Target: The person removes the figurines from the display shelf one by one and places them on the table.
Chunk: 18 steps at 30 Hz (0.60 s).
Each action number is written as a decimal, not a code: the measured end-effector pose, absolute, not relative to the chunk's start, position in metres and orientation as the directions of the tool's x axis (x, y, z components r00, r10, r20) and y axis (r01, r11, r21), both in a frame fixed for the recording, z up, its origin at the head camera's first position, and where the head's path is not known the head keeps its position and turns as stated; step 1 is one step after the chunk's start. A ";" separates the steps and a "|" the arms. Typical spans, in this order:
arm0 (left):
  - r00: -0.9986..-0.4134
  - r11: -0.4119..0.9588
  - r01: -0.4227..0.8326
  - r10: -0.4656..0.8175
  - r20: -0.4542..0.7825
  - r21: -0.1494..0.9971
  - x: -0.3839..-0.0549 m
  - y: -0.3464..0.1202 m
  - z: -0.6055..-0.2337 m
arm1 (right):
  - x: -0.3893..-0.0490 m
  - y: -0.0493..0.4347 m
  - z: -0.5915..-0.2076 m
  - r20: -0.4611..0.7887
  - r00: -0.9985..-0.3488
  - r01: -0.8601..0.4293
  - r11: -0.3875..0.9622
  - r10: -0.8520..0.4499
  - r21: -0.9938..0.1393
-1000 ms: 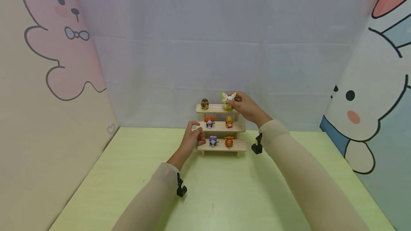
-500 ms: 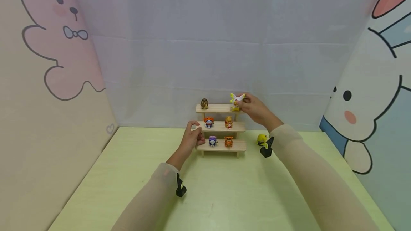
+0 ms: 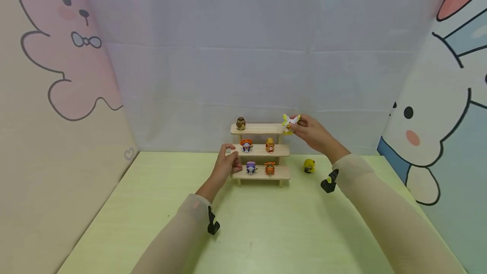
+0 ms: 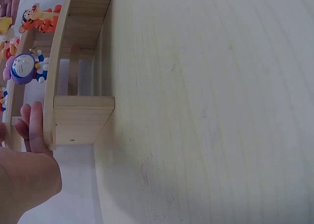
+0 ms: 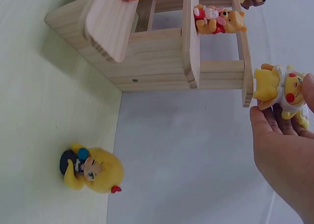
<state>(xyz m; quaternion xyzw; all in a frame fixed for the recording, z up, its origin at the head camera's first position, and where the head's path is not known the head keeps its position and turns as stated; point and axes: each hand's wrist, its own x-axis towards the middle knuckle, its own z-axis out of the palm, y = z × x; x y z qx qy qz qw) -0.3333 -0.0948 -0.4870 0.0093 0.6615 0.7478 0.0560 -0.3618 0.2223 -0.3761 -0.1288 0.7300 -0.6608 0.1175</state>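
Note:
A three-tier wooden display shelf (image 3: 262, 173) stands at the back of the table. My left hand (image 3: 225, 164) grips its left end, with fingers (image 4: 36, 126) reaching behind the lowest tier's edge. My right hand (image 3: 313, 133) pinches a yellow figurine (image 5: 289, 89) in a white hood with long yellow-tipped ears. Its feet are right at the right end of the top tier. An owl figurine (image 3: 241, 123) is at that tier's left. The middle tier bears an orange-hooded figurine (image 3: 246, 145) and a bear figurine (image 3: 270, 145); below are a purple-hooded figurine (image 3: 250, 168) and a tiger figurine (image 3: 269, 168).
On the table (image 3: 243, 231), right of the shelf, a yellow-haired figurine (image 3: 309, 165) lies near the back edge. A white cloth backdrop (image 3: 213, 75) hangs close behind the shelf. Walls with cartoon drawings stand at both sides.
My right hand has carried the hooded figurine rightward along the top tier to its right end. The yellow-haired figurine has come into view from behind the right wrist. My left hand stays put.

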 end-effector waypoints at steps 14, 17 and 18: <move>-0.993 -0.109 -0.071 0.098 -0.060 0.992 -0.333 -0.096 -0.491 | -0.345 0.252 -0.394 -0.004 -0.942 -0.054 0.163 -0.336 -0.985; -0.993 -0.111 -0.069 0.101 -0.058 0.991 -0.332 -0.096 -0.491 | -0.340 0.259 -0.397 -0.013 -0.943 -0.048 0.175 -0.332 -0.983; -0.993 -0.113 -0.070 0.102 -0.058 0.991 -0.332 -0.097 -0.491 | -0.338 0.262 -0.398 -0.017 -0.943 -0.047 0.183 -0.332 -0.982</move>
